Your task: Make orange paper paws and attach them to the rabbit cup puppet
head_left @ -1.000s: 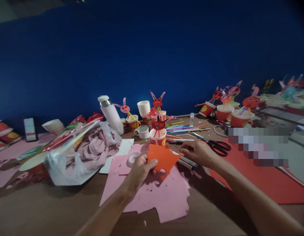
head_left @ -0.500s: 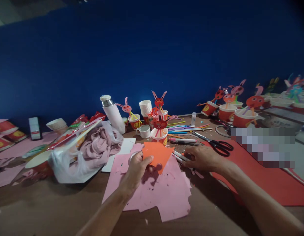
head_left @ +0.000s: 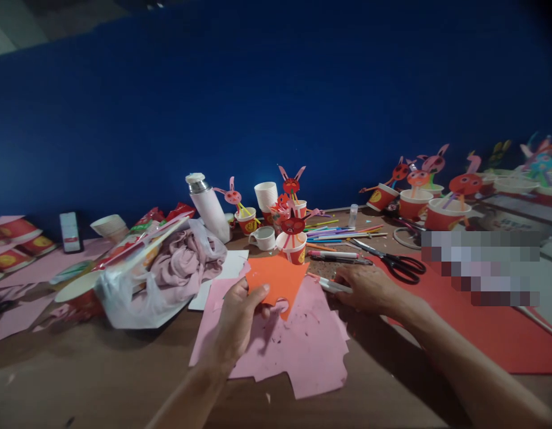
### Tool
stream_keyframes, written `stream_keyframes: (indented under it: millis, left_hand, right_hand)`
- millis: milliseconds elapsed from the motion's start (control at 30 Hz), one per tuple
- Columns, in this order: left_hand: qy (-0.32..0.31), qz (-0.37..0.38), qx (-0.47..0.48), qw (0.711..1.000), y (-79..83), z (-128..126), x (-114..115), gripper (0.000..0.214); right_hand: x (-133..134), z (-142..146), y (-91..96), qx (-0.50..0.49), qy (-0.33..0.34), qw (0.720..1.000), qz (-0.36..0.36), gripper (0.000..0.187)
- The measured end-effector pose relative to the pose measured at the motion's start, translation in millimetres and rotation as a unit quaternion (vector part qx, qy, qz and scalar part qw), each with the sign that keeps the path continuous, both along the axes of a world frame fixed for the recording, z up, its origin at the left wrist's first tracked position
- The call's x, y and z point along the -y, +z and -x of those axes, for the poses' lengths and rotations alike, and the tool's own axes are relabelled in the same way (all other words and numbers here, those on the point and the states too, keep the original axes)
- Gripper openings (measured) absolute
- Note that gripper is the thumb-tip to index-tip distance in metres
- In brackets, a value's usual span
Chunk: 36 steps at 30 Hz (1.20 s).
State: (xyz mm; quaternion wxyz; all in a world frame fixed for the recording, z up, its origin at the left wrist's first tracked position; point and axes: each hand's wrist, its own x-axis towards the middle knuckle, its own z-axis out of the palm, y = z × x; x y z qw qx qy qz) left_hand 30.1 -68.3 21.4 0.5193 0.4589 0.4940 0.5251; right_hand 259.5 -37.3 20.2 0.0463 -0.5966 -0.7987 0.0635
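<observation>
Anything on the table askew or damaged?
Yes: a red cup at back right leans while the next cup stands upright. The orange paper in the left hand has a piece cut out low down; the pink paper beneath has ragged edges.

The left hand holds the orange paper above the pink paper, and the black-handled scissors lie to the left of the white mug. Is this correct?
Not quite: in the head view, the black-handled scissors lie to the right of the white mug. The left hand does hold the orange paper above the pink paper.
</observation>
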Motion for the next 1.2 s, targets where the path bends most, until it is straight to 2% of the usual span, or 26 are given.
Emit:
stream_keyframes:
  millis: [100,233,400,500,633,800,933,1133,1200]
  left_hand:
    - [0.025,0.004,0.025,0.999,-9.7,-0.7,11.5,0.021]
    - [0.027,0.015,0.046,0.998,-21.8,-5.7,22.7,0.022]
    - [0.054,0.009,0.036,0.998,-30.2,-8.2,26.2,0.02]
    - [0.048,0.023,0.053,0.997,-34.2,-6.6,25.4,0.023]
    - [0.05,0.042,0.105,0.992,-33.4,-5.7,24.9,0.031]
    - [0.078,0.059,0.162,0.982,-25.8,-6.5,25.8,0.032]
    - [0.087,0.058,0.163,0.981,-26.3,-6.6,24.6,0.033]
    - [0.097,0.029,0.169,0.98,-27.2,1.3,26.2,0.03]
    - [0.087,0.022,0.139,0.986,-24.6,7.5,29.7,0.029]
  right_hand:
    - [-1.8,-0.9,-4.8,0.013,0.0,1.0,-0.013,0.02]
    - [-3.1,0.3,-6.2,0.03,-0.007,0.999,-0.017,0.022]
    - [-6.5,-0.3,-8.6,0.035,-0.003,0.999,-0.024,0.022]
    - [-6.1,-2.2,-7.2,0.028,0.014,0.999,-0.024,0.02]
    - [-5.0,-7.2,-0.2,0.016,0.03,0.999,-0.036,0.021]
    - [-6.9,-19.4,8.1,0.012,-0.029,0.997,-0.076,0.027]
    - [-3.9,-25.8,13.6,0.013,-0.051,0.995,-0.083,0.025]
    - [7.4,-17.1,18.4,0.022,-0.036,0.997,-0.064,0.022]
    - [10.7,-11.8,15.0,0.022,-0.02,0.998,-0.054,0.02]
